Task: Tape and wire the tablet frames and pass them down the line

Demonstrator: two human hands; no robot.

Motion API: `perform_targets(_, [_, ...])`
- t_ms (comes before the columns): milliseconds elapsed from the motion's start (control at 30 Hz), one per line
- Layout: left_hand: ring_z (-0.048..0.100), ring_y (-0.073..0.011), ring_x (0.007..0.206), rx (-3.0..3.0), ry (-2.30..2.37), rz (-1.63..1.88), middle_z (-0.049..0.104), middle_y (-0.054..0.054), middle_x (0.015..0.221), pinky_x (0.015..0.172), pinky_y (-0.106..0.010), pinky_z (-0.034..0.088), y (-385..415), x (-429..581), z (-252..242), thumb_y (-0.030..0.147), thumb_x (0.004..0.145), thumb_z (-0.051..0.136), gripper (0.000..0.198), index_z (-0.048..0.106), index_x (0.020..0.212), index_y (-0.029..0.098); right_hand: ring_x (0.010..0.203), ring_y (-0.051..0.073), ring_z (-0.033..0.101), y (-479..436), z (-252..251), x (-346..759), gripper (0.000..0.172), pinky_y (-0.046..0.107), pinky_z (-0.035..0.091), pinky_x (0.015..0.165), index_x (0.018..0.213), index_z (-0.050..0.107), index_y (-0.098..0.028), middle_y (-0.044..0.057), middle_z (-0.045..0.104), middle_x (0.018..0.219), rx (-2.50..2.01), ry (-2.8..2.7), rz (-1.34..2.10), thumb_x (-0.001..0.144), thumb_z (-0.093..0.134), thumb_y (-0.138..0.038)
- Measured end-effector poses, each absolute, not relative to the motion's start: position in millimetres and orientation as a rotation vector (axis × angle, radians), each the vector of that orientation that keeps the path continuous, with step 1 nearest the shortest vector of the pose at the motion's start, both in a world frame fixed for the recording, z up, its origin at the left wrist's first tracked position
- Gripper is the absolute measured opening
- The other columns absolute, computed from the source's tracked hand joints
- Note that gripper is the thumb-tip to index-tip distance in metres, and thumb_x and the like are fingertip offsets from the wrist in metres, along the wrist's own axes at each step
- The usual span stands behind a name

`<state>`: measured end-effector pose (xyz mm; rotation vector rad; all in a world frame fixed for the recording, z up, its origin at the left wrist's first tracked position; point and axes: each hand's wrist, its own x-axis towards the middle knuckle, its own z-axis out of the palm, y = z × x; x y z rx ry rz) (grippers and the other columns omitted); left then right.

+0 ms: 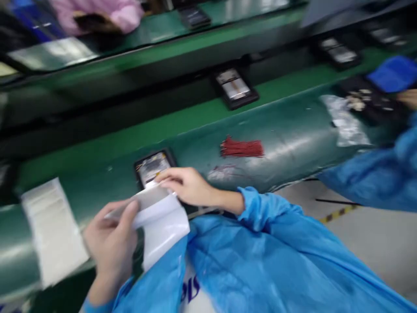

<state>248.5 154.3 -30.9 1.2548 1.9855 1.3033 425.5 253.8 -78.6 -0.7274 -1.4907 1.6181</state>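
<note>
My left hand [112, 237] grips the left end of a glossy white sheet [166, 237], its thumb on top. The sheet is folded over along its upper part, and its lower part hangs down in front of my blue smock [260, 256]. At the sheet's upper right edge, my right hand [193, 187] is closed in a pinch on it. Just behind the right fingertips lies a black-framed device [153, 167] with its inner parts exposed; the sheet and hand hide its near end. A stack of whitish sheets [54, 234] lies left of my left hand.
A bundle of red wires [243, 148] lies on the green bench mat [286, 130]. Similar open devices [233, 87] sit on the green strip beyond. At right are a clear plastic bag [345, 121] and a co-worker's blue sleeve [374, 169]. A person in pink [94, 17] sits opposite.
</note>
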Motion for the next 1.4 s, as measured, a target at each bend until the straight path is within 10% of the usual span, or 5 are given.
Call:
perform_targets(300, [0.055,-0.0113,0.056,1.021,1.957,1.417,0.069,-0.003,0.069,0.050,-0.019,0.039,137,229,-54,0.047,0.082,0.089,0.035,0.076,0.084,0.014,0.105,0.018,0.078,236,-97,408,0.025,0.034,0.064,0.095,0.113,0.081,-0.021,0.007,0.084,0.114,-0.614,-1.906,0.672,0.106,0.057,-0.018])
perform_targets(733, [0.054,-0.0115,0.058,0.805,1.846,1.494,0.068,-0.004,0.070,0.051,-0.019,0.041,127,212,-70,0.048,0.081,0.089,0.036,0.076,0.082,0.014,0.090,0.021,0.071,230,-108,380,0.020,0.035,0.058,0.070,0.107,0.079,-0.025,0.010,0.081,0.120,-0.634,-2.024,0.281,0.101,0.063,-0.015])
perform_targets(1400, [0.054,-0.0123,0.058,0.911,1.877,1.424,0.068,-0.003,0.070,0.051,-0.022,0.038,133,204,-81,0.045,0.084,0.084,0.031,0.075,0.084,0.015,0.107,0.021,0.060,232,-69,382,0.014,0.037,0.052,0.088,0.097,0.058,-0.024,0.008,0.061,0.109,-0.713,-1.890,1.015,0.109,0.054,-0.031])
